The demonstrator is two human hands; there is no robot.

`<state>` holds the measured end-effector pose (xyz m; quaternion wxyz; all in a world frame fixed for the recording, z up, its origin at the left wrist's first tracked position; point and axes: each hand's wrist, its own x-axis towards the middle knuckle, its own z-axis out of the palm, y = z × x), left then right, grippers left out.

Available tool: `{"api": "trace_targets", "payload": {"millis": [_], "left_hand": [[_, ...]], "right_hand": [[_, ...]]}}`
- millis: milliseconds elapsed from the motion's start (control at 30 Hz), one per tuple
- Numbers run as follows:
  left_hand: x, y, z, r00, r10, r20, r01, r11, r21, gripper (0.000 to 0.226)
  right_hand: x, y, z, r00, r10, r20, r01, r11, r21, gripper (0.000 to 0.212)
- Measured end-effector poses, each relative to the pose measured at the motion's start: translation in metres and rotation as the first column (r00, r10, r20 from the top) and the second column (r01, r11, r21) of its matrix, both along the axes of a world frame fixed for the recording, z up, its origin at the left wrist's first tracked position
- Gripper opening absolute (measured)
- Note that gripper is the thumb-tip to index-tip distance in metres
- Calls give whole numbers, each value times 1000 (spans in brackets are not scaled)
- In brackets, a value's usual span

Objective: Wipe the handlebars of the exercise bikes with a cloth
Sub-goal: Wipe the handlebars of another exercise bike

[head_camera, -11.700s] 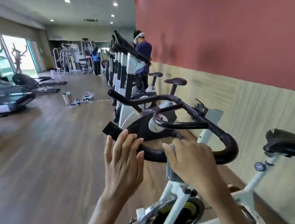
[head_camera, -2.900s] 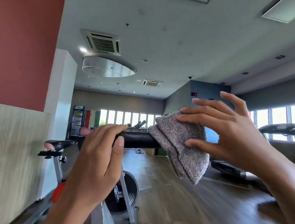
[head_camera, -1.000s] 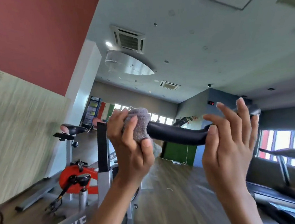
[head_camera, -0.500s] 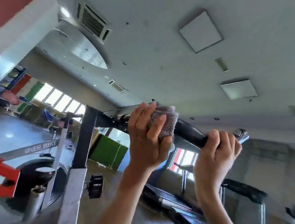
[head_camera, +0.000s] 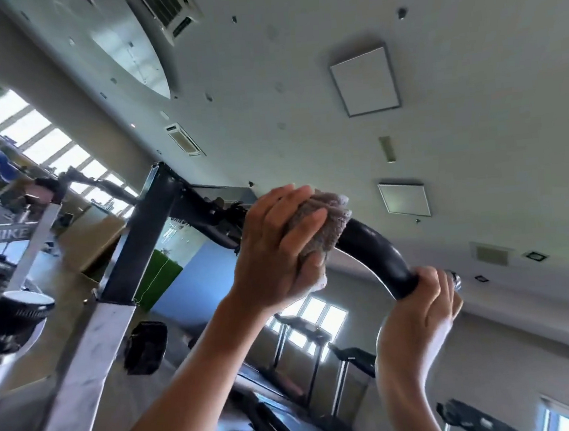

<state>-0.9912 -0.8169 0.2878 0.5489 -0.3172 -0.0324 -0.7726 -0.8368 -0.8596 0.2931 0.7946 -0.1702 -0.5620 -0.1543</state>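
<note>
A gym: exercise bike (head_camera: 87, 301), treadmills (head_camera: 322, 346) by the windows (head_camera: 46, 143).

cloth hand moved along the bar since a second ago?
Cannot tell. The left hand holds the cloth on the handlebar near the black post in both, but the camera tilted heavily.

Two hands: left hand (head_camera: 279, 250), right hand (head_camera: 419, 317). One cloth (head_camera: 325, 225), one handlebar (head_camera: 372, 252). Two square ceiling panels (head_camera: 364, 81) at one o'clock.

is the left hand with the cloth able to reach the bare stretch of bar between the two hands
Probably yes: the left hand and cloth sit right beside that bare handlebar stretch, nothing between; the right hand grips only the end.
</note>
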Motion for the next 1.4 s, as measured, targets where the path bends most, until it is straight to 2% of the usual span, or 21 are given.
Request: {"api": "trace_targets", "payload": {"millis": [100, 200, 300, 400, 500, 567, 633, 733, 800, 933, 1000, 1100, 1233, 1333, 1400], "left_hand": [[24, -11, 0, 998, -35, 47, 36, 999, -19, 33], [50, -22, 4, 995, 43, 94, -43, 999, -4, 31], [33, -19, 6, 986, 146, 76, -147, 989, 7, 33], [29, -20, 2, 985, 146, 91, -146, 989, -8, 34], [38, -32, -2, 979, 168, 112, -155, 982, -111, 37], [44, -43, -5, 965, 239, 106, -217, 958, -187, 37], [52, -54, -11, 943, 323, 80, -289, 914, -284, 36], [65, -70, -21, 884, 463, 63, -387, 801, -456, 37], [82, -79, -21, 814, 579, 48, -456, 689, -563, 36], [130, -78, -15, 587, 785, -200, -638, 297, -710, 36], [134, -84, -10, 535, 797, -280, -656, 183, -732, 36], [126, -111, 2, 548, 765, -338, -627, 109, -771, 38], [127, -135, 18, 661, 677, -324, -412, -34, -911, 43], [137, -140, 27, 695, 648, -312, -296, -137, -945, 38], [139, -142, 32, 719, 625, -305, -258, -168, -952, 34]], "right_hand": [[1, 0, 0, 999, -45, 27, 44, 998, 43, 33], [2, 5, 1, 998, -45, 49, 42, 997, 66, 37], [6, 7, 2, 995, -55, 81, 53, 998, 31, 35], [13, 7, 3, 986, -12, 165, 10, 1000, 8, 34], [27, 6, 2, 956, -8, 295, 3, 1000, 20, 37], [44, 12, 11, 922, -55, 384, 31, 997, 68, 39], [63, 27, 26, 907, -96, 410, 47, 991, 127, 40], [71, 44, 40, 921, -104, 375, 54, 989, 141, 39], [69, 47, 40, 924, -120, 362, 62, 984, 168, 38], [86, 59, 49, 924, -153, 351, 82, 974, 209, 34], [91, 63, 51, 925, -167, 341, 108, 977, 185, 36], [93, 59, 48, 918, -186, 350, 117, 971, 209, 35], [107, 56, 47, 840, -290, 459, 187, 948, 258, 34], [114, 46, 51, 783, -282, 555, 195, 958, 212, 35], [116, 37, 60, 756, -269, 596, 216, 963, 162, 33]]}}
